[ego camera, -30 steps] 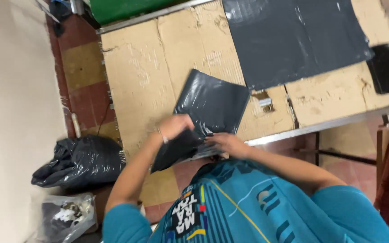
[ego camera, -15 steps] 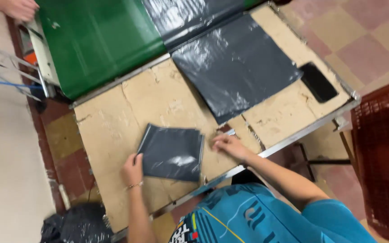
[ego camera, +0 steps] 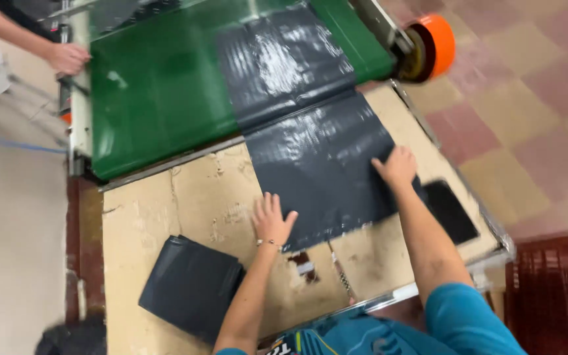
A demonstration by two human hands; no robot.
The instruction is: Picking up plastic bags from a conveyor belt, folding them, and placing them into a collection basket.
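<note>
A long dark grey plastic sheet (ego camera: 310,151) runs off the green conveyor belt (ego camera: 159,85) onto the worn beige table (ego camera: 165,204). My left hand (ego camera: 272,220) lies flat with fingers spread on the sheet's near left corner. My right hand (ego camera: 397,167) presses flat on the sheet's right edge. A folded dark grey bag (ego camera: 192,286) lies at the table's near left, apart from both hands.
A black phone (ego camera: 451,210) lies by the table's right edge, just past my right hand. An orange roller (ego camera: 435,43) sits at the belt's right end. Another person's hand (ego camera: 67,58) grips the machine's far left side. A dark red crate (ego camera: 553,296) stands on the tiled floor.
Both hands left the folded bag, which now rests at the near left, and moved forward onto the sheet coming off the belt. The view tilted toward the conveyor.
</note>
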